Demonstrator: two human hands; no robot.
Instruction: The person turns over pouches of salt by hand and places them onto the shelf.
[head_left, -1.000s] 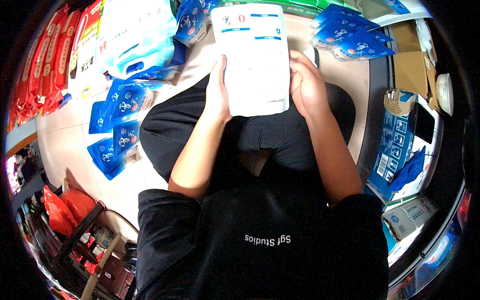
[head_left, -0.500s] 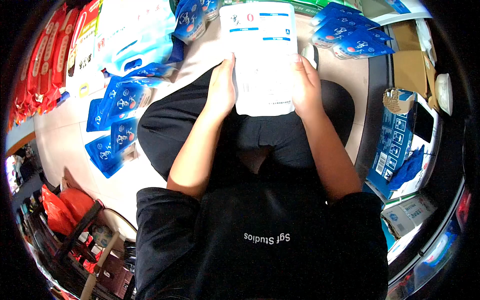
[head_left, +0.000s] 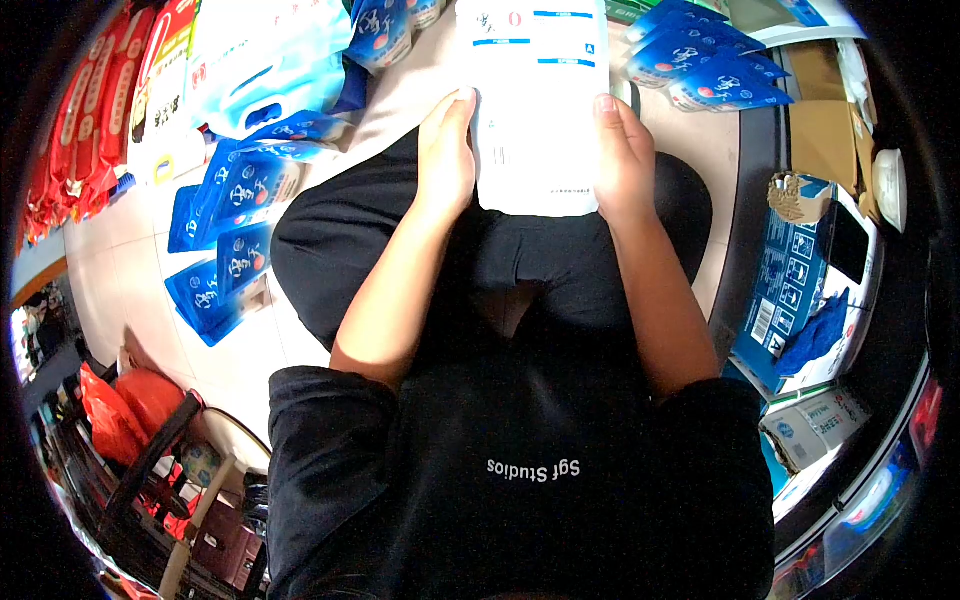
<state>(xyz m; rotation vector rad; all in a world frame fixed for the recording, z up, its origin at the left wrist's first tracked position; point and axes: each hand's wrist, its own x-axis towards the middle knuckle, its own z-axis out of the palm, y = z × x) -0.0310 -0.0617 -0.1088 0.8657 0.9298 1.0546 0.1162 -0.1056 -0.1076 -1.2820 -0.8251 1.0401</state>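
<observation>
A white pouch (head_left: 540, 130) with blue label bars and a red mark faces up above my crossed legs. My left hand (head_left: 446, 150) is closed on its left edge, thumb lying along the front. On the opposite edge, my right hand (head_left: 625, 155) grips it the same way. The fingers behind the pouch are hidden. Nearest my left side, several blue pouches (head_left: 245, 190) lie overlapping on the floor. Another group of blue pouches (head_left: 700, 70) rests beyond my right hand.
Red packages (head_left: 90, 120) and a large white-and-blue bag (head_left: 265, 70) stand at the far left. To the right are a blue carton (head_left: 785, 280), cardboard (head_left: 825, 130) and a white bowl (head_left: 888, 190). A wooden-framed chair (head_left: 150, 470) with red bags is at lower left.
Both hands still hold the white pouch, which has shifted slightly up and to the right in view. The surrounding pouches stay in place apart from a small camera shift.
</observation>
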